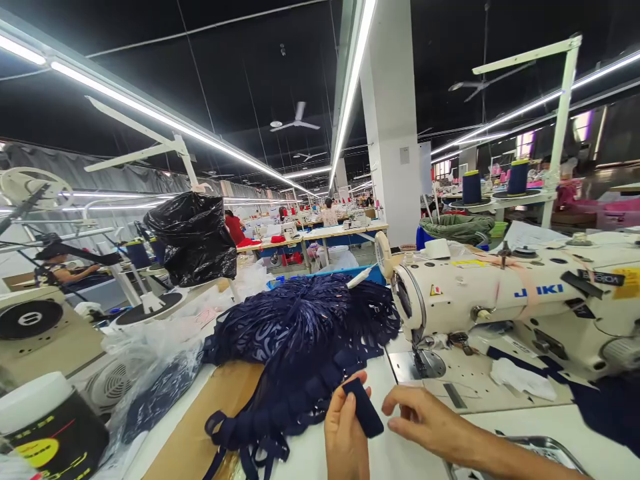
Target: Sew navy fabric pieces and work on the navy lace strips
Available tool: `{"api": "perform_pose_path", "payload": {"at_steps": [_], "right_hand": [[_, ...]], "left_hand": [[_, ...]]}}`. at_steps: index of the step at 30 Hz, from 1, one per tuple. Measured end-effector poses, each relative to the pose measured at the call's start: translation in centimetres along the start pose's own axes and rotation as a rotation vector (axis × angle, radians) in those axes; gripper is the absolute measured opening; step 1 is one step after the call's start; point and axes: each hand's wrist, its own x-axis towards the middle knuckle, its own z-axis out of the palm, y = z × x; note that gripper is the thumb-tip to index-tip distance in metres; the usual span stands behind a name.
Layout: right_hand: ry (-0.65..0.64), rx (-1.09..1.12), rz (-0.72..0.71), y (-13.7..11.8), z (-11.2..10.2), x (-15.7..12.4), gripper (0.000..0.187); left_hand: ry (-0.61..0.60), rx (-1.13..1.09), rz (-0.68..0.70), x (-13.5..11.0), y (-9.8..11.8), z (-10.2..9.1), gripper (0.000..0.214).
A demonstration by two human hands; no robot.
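A small navy strap piece sits low in the middle of the view, over the white table, pinched between the thumb and fingers of the left hand. The right hand is just beside it with fingers curled loosely — grasping nothing, its fingertips close to the strap's lower end. Largest around them is the cream sewing machine stretching off to the right, its needle plate just above the hands. To the left of that lies a big heap of navy straps spilling over a sheet of cardboard. Farther left, a crumpled clear plastic bag — and behind it a black plastic bag. A black jar with a white lid stands in the near left corner.
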Motion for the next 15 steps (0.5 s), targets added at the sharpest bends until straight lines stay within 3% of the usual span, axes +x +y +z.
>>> {"api": "perform_pose_path", "payload": {"at_steps": [4, 7, 15], "right_hand": [[-0.02, 0.201, -0.018, -0.6, 1.0, 1.4, 0.006], [-0.032, 0.264, 0.03, -0.6, 1.1, 1.7, 0.012], [0.023, 0.192, 0.048, 0.4, -0.5, -0.2, 0.012]], "left_hand": [[-0.034, -0.018, -0.077, 0.2, 0.0, 0.0, 0.036], [-0.034, 0.003, -0.099, 0.3, 0.2, 0.1, 0.038], [-0.018, 0.265, 0.048, 0.1, 0.1, 0.4, 0.031]]}}
